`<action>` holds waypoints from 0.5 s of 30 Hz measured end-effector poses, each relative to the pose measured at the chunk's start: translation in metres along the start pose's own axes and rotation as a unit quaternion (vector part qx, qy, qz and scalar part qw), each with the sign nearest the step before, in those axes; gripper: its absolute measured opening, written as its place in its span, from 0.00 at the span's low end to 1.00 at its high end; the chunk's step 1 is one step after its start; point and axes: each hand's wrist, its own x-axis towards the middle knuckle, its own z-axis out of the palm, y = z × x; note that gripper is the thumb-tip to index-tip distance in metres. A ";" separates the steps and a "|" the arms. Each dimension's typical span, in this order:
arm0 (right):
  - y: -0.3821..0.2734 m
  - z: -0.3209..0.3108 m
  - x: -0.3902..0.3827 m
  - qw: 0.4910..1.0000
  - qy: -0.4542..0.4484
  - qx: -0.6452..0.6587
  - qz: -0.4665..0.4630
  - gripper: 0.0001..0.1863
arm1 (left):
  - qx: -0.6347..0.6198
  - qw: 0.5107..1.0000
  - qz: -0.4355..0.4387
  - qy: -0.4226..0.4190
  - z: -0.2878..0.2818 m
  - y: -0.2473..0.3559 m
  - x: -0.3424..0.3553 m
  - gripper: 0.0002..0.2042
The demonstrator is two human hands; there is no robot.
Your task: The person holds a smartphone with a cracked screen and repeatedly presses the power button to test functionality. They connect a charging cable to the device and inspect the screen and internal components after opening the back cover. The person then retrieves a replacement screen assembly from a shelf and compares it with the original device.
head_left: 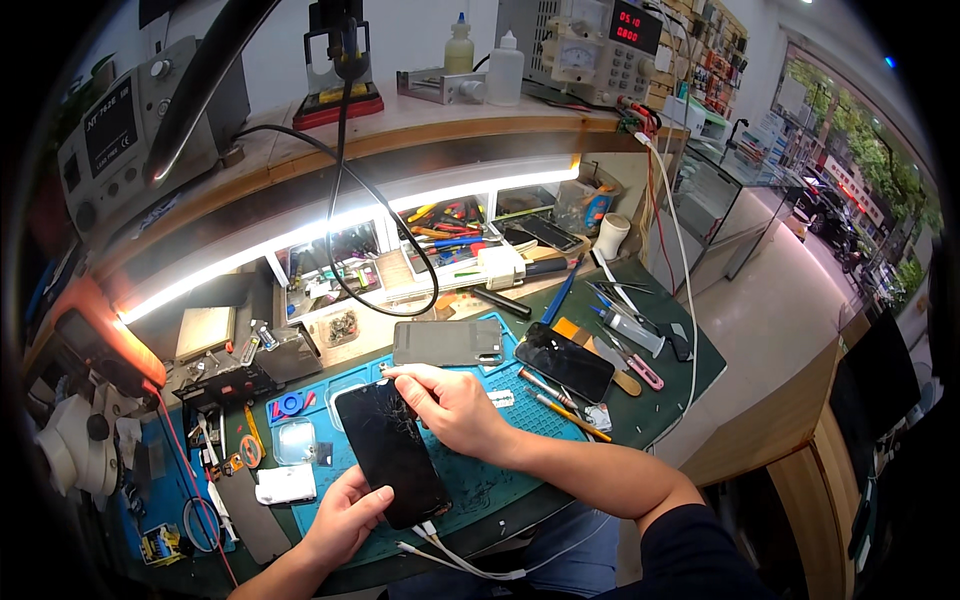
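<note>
A black phone (385, 455) with cracks near its upper right is held tilted above the blue repair mat (525, 470). My left hand (355, 515) grips its lower left edge, thumb on the screen. My right hand (440, 405) holds the top right corner between thumb and fingers. A white cable (440, 540) runs at the phone's bottom end. Just behind lies a grey phone panel (445, 342); to the right is another black phone (565, 365). Left of the held phone are a clear small container (295, 440) and a white rectangular item (285, 485).
Tools such as a syringe (630, 330) and pink knife (635, 365) lie right. An orange meter (105, 345) stands left. A looped black cable (410, 260) hangs before lit tool compartments (445, 225); a shelf (420, 115) with instruments is above. A glass cabinet (735, 190) stands beyond.
</note>
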 end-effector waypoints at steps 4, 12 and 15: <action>0.003 0.004 0.000 0.999 0.008 0.015 -0.029 0.15 | -0.013 1.000 0.004 -0.005 0.009 0.005 -0.002 0.20; 0.006 0.003 0.001 1.000 0.004 0.028 -0.002 0.14 | 0.017 1.000 -0.008 -0.006 0.007 0.006 0.001 0.21; 0.005 0.006 0.001 0.999 0.007 0.042 0.007 0.14 | 0.016 1.000 -0.006 -0.009 0.005 0.005 -0.001 0.20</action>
